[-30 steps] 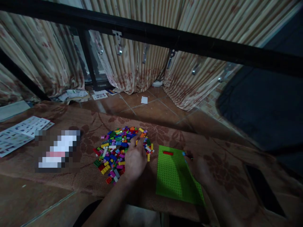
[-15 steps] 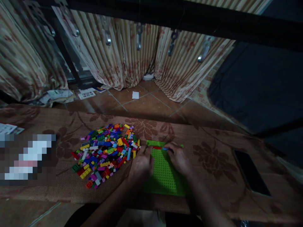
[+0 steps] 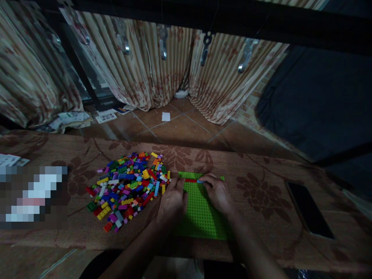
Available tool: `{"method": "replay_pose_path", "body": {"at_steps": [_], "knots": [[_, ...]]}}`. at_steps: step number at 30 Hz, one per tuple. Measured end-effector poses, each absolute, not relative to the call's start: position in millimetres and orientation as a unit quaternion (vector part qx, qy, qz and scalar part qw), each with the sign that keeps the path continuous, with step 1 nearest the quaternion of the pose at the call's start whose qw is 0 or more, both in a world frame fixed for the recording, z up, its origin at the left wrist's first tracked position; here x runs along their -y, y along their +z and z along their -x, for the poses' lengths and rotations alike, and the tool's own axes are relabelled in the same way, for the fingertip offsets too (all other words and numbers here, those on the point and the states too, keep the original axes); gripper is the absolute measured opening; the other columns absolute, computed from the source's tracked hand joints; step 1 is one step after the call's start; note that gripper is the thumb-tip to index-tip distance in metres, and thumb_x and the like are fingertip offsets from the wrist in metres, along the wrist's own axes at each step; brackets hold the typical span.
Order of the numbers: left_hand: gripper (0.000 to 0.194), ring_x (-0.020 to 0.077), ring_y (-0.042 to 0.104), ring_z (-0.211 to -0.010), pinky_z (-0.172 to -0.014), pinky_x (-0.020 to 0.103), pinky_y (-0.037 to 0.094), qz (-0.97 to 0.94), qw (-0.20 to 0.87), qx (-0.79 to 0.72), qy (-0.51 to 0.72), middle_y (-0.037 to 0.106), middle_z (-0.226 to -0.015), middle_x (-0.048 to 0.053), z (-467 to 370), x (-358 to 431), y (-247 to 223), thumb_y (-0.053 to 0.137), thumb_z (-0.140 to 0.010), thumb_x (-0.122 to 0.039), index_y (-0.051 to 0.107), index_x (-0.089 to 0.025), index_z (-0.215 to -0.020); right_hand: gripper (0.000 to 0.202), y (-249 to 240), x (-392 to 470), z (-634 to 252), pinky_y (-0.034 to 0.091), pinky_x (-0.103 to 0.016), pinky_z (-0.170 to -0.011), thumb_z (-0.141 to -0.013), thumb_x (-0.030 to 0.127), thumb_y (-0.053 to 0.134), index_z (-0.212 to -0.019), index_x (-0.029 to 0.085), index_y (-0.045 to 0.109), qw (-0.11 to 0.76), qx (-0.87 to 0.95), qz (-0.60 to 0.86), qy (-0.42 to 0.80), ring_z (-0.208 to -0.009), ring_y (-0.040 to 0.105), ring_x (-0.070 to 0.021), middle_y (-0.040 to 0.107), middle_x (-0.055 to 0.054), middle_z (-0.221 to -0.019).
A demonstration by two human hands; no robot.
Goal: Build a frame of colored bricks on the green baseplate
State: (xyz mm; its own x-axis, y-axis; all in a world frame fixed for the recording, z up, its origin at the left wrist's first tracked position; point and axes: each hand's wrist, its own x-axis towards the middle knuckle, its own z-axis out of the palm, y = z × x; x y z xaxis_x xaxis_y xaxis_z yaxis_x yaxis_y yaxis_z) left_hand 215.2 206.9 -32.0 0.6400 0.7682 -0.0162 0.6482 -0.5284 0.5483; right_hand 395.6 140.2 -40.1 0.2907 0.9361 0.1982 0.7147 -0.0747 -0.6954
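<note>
A green studded baseplate (image 3: pixel 202 217) lies flat on the cloth-covered table. Near its far edge sits a red brick (image 3: pixel 191 180), and a small blue brick (image 3: pixel 200 181) is at that brick's right end. My right hand (image 3: pixel 217 192) has its fingertips closed on the blue brick, against the plate. Across the plate's left edge rests my left hand (image 3: pixel 173 197), fingers stretched forward, with its fingertips near the red brick's left end. Left of that hand spreads a heap of mixed coloured bricks (image 3: pixel 130 186).
A dark phone (image 3: pixel 310 211) lies on the table at the right. Papers (image 3: pixel 13 159) and a pixelated patch are at the far left. Beyond the table are a tiled floor (image 3: pixel 186 124), striped curtains (image 3: pixel 157 69) and a dark bar with metal hooks (image 3: pixel 205 48) overhead.
The view has shifted slightly. Both hands stay at the plate's far edge, and a little more of the blue brick shows beside the red one.
</note>
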Motion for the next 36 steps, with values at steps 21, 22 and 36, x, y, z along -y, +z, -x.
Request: {"method": "replay_pose_path", "body": {"at_steps": [21, 22, 36], "knots": [[0.05, 0.029, 0.047, -0.125, -0.108, 0.039, 0.04, -0.874, 0.264, -0.394, 0.102, 0.046, -0.137, 0.019, -216, -205, -29, 0.047, -0.088, -0.021, 0.047, -0.008, -0.136, 0.026, -43, -143, -395, 0.051, -0.032, -0.078, -0.087, 0.017, 0.053, -0.086, 0.027, 0.077, 0.385, 0.57, 0.709, 0.155, -0.081, 0.064, -0.0165, 0.071, -0.003, -0.087], [0.05, 0.029, 0.047, -0.125, -0.108, 0.039, 0.04, -0.875, 0.264, -0.394, 0.102, 0.046, -0.137, 0.019, -216, -205, -29, 0.047, -0.088, -0.021, 0.047, -0.007, -0.136, 0.026, -43, -143, -396, 0.051, -0.031, -0.077, -0.086, 0.018, 0.053, -0.086, 0.028, 0.077, 0.387, 0.572, 0.706, 0.157, -0.08, 0.065, -0.0163, 0.071, -0.003, -0.087], [0.049, 0.0297, 0.05, -0.121, -0.105, 0.04, 0.043, -0.877, 0.25, -0.399, 0.101, 0.048, -0.134, 0.017, -216, -203, -31, 0.047, -0.088, -0.022, 0.048, -0.009, -0.135, 0.026, -44, -147, -405, 0.051, -0.03, -0.078, -0.085, 0.015, 0.054, -0.087, 0.027, 0.077, 0.362, 0.569, 0.709, 0.206, -0.082, 0.068, -0.0156, 0.073, -0.002, -0.089]]}}
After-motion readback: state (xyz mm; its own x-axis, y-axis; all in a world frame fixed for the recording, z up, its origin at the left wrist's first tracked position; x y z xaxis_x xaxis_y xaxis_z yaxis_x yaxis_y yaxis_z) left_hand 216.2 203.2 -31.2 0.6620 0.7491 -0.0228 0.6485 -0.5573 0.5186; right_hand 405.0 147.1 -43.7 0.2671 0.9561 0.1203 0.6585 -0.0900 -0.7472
